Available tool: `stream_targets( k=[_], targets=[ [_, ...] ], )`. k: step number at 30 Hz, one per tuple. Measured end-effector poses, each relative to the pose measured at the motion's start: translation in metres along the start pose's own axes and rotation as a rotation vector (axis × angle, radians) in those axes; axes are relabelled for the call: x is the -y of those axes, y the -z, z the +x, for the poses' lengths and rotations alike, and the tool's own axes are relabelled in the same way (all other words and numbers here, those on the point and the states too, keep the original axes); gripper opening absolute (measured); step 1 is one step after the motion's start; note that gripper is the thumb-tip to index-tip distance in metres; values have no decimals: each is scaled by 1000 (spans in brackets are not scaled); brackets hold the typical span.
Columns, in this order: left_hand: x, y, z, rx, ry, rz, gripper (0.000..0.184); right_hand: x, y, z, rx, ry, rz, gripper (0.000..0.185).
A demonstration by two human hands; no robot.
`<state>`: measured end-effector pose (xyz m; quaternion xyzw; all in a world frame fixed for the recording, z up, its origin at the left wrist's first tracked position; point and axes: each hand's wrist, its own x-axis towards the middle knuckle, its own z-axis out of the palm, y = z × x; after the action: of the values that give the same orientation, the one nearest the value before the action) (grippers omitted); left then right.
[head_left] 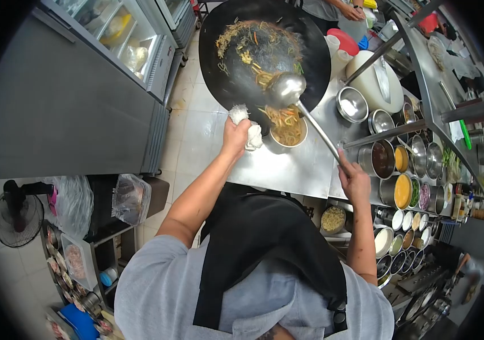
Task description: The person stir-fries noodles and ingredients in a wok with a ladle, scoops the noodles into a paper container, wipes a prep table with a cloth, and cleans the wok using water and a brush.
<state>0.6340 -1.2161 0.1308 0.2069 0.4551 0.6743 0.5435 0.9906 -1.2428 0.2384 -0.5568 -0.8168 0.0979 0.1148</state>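
"Wok (313,48) first: how is it sitting?"

"It's seemingly tilting toward the bowl (305,137), which is standing just below its near edge."

"What is the left hand (234,137) doing?"

"Its fingers are clenching a white cloth (254,137) at the wok's near edge, toward the left. I can't tell whether a handle is hiding inside."

"How would you be rating the wok?"

"Heavy, rigid and probably hot. The cloth is offering the sensible hold; bare rim would be risking a burn."

"And the ladle (286,89)?"

"Its head is hovering over the wok's near side. The right hand (354,184) is grasping the handle's end, off the wok's near right, fingers wrapping round it. It's stiff, surely lighter, perhaps slippery with oil, so a full grip is suiting it."

"The noodles (285,119)?"

"They're trailing from the wok's near edge into the bowl, with more lying inside the wok. They're looking soft, slick and easily broken; the ladle is suiting them better than fingers."
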Motion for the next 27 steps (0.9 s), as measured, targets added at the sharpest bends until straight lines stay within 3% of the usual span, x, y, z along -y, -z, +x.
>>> stream_targets(
  k=[4, 6, 11, 14, 16, 22, 25, 27],
  targets=[
    [-3, -7, -2, 26, -2, 0, 35, 7, -10, 7, -43, -62, 59, 58],
    [-5, -12, -4, 15, -43, 8, 35, 13, -28, 14, -219, 2, 222, 55],
    [0, -15, -1, 38, -54, 29, 34, 39, -56, 53, -161, -158, 329, 54],
    [-3, -19, -2, 3, -109, 50, 19, 48, -82, 71, -177, -138, 386, 57],
    [-3, -17, -3, 55, -13, 3, 36, 57, -88, 79, -219, -45, 423, 57],
    [3, -10, 6, 27, -29, -7, 39, 32, -44, 27, 24, -70, 145, 58],
    [2, -7, 7, 12, -39, -28, 41, 18, -14, -10, 70, -51, 183, 57],
    [2, -5, 5, -2, -28, -27, 41, 22, 4, -21, 96, -176, 288, 55]
  ],
)
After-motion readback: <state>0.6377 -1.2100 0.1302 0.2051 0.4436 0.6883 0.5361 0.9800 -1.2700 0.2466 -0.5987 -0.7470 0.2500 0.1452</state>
